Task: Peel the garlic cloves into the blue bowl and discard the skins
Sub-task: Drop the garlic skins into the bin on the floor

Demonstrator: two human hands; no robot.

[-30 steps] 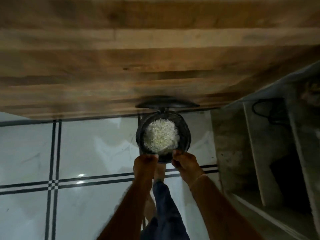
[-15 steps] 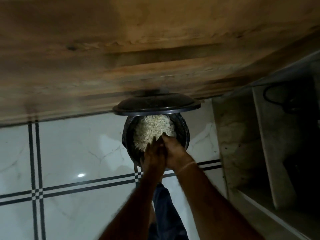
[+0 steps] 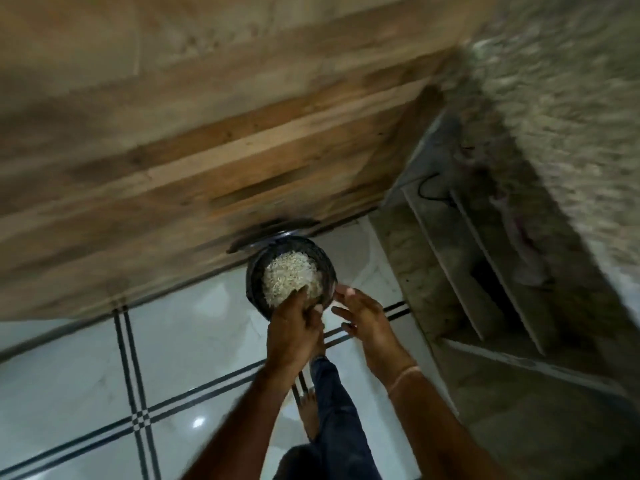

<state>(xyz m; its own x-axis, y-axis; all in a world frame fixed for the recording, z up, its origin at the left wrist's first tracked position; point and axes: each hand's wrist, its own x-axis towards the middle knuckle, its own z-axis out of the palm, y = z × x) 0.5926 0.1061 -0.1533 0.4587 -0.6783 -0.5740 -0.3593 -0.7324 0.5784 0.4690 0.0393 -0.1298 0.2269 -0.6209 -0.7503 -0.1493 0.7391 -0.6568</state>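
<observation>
A black bin stands on the floor against a wooden cabinet, its lid tipped up behind it. Pale garlic skins fill the bin. My left hand hangs over the bin's near rim, back of the hand up, fingers reaching down toward the skins and holding nothing I can see. My right hand hovers just right of the rim with fingers spread and empty, a small gap apart from the left hand. No blue bowl or garlic cloves are in view.
A wooden cabinet front runs behind the bin. White floor tiles with dark lines lie to the left. On the right, a stone counter overhangs a dark shelf recess. My leg and bare foot are below the hands.
My hands were pressed together over the skins half a second ago; they have since separated, the right hand moving off to the right. The view has tilted and shifted.
</observation>
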